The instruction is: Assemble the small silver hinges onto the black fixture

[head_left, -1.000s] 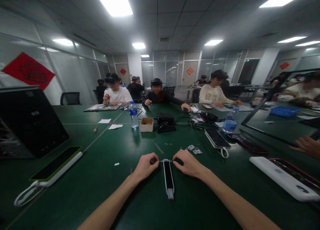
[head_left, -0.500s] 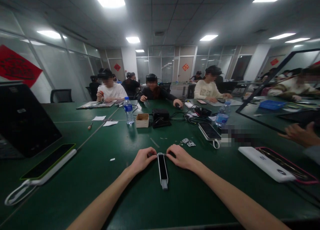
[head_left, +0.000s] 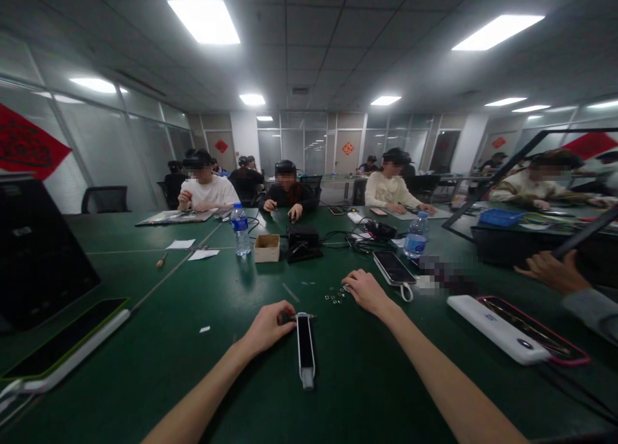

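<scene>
A narrow white-framed device with a black face [head_left: 306,349] lies on the green table [head_left: 357,379]. A thin rod or shaft crosses its far end. Beside that end, my left hand [head_left: 271,325] has its fingers closed on the thin rod. Farther off to the right, my right hand [head_left: 365,290] reaches to the small metal parts [head_left: 334,298], fingertips pressed together over some of them; what they hold, if anything, is hidden.
Ahead stand a water bottle [head_left: 240,230], a small box [head_left: 267,248] and a black device [head_left: 303,241]. Right are a phone [head_left: 394,268], another bottle [head_left: 416,236] and a white power bank [head_left: 497,328]. Another person's hand [head_left: 553,270] holds a black frame at the right.
My right hand has left the device's far end and moved right and forward to the small metal parts. My left hand stays beside the device. The view has shifted.
</scene>
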The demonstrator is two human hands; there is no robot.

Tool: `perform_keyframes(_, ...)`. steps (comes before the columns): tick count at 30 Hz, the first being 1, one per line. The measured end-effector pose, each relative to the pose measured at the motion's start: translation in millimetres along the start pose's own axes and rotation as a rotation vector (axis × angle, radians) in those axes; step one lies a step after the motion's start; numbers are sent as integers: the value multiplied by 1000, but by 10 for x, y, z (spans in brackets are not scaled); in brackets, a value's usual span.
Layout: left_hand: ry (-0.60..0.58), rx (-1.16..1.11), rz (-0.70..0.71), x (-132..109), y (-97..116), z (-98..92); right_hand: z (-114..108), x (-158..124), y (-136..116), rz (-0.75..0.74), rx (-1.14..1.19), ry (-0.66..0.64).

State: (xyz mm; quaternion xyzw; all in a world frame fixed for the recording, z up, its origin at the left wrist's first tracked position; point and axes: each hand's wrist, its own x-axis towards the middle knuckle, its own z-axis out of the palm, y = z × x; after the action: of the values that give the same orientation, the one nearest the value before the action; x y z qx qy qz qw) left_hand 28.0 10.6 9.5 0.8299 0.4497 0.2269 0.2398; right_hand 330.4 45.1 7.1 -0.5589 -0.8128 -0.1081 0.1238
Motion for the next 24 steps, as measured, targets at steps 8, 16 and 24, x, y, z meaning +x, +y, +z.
perform_keyframes(8,-12,29,-12,7,-26,24,-26,28,-202,-27,30,-153)
perform_keyframes(16,14,22,27,3,-44,34,62,30,-213,-38,41,-51)
perform_keyframes(24,34,27,46,-2,-20,39,10,23,-258,-41,68,29)
